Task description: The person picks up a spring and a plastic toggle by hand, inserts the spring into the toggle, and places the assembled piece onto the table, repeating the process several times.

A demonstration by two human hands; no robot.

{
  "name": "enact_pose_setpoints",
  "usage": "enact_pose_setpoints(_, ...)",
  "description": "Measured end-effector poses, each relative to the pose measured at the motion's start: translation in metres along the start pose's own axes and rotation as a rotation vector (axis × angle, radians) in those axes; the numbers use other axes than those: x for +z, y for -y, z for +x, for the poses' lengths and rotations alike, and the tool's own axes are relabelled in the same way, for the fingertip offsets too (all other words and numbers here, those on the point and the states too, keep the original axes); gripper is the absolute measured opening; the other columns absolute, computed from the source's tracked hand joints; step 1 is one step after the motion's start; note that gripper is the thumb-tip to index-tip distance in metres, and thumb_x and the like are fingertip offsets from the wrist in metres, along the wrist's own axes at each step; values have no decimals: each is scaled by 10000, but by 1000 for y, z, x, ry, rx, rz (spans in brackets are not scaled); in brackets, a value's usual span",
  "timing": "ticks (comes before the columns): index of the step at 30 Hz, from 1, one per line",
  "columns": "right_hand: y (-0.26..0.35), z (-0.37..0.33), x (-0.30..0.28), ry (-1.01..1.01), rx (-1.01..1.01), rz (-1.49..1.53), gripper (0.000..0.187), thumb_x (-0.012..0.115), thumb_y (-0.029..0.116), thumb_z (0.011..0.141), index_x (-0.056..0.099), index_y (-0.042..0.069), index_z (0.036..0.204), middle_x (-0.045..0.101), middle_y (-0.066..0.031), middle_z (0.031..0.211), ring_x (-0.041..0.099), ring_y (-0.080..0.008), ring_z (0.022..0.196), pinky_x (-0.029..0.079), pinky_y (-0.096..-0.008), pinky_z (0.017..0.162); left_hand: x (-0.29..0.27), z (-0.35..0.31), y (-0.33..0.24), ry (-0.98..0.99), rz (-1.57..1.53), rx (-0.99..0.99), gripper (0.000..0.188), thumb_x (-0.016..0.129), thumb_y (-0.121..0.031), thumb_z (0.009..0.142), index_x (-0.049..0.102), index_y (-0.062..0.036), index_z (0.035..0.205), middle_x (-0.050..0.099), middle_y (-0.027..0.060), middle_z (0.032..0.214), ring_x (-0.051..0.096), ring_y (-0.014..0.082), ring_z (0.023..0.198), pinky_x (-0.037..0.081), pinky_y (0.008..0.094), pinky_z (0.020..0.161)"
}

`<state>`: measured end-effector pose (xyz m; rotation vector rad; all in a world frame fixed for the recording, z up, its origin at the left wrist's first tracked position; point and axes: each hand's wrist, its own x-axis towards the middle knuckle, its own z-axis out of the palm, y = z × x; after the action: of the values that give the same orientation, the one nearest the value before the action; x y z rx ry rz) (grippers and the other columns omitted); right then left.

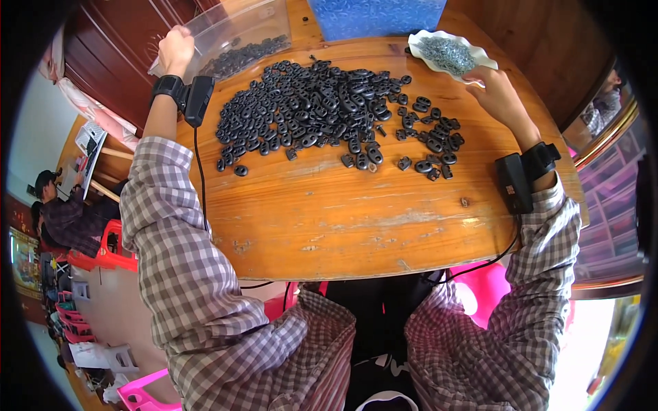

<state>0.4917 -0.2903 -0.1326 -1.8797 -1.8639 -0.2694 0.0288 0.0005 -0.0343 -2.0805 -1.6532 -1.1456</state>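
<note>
Black plastic cord-lock pieces, oval and mostly two-holed, lie in a broad heap on the wooden tabletop, in front of the person and toward its far half. More of these dark parts lie loose along the bottom of a clear plastic bin beyond the heap on the left, whose walls presumably stop them from spreading. A looser cluster of black pieces sits at the heap's right side, nearer the right hand, probably so that single parts are easier to pick out.

The left hand has its fingers curled at the clear bin's left edge, perhaps steadying it; whether it grips the rim cannot be made out. The right hand bends its fingers down at the near edge of a scalloped white dish; its fingertips are partly hidden, so any hold is unclear. The dish gathers tiny silvery metal pieces, likely springs, which would scatter easily without a raised rim. A blue-looking plastic bin stands at the far side, between the clear bin and the dish.
</note>
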Motion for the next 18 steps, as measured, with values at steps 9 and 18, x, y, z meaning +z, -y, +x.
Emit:
enact_pose_setpoints(9, 20, -3, 3, -30, 20, -62, 392, 623, 189, 749, 533, 7, 1084, 569, -196, 1023, 549, -317, 955, 433, -355, 812, -14, -132, -177, 722, -450, 763, 164, 543, -126, 830, 577, -26, 955, 624, 83, 899, 599, 174, 851, 487, 294, 749)
enact_pose_setpoints(18, 4, 6, 9, -62, -109, 62, 321, 620, 244, 757, 611, -12, 952, 610, -211, 879, 590, -326, 831, 470, -366, 738, -10, -162, -198, 824, -421, 793, 160, 591, -20, 765, 586, 4, 923, 607, 115, 845, 578, 192, 739, 480, 301, 666)
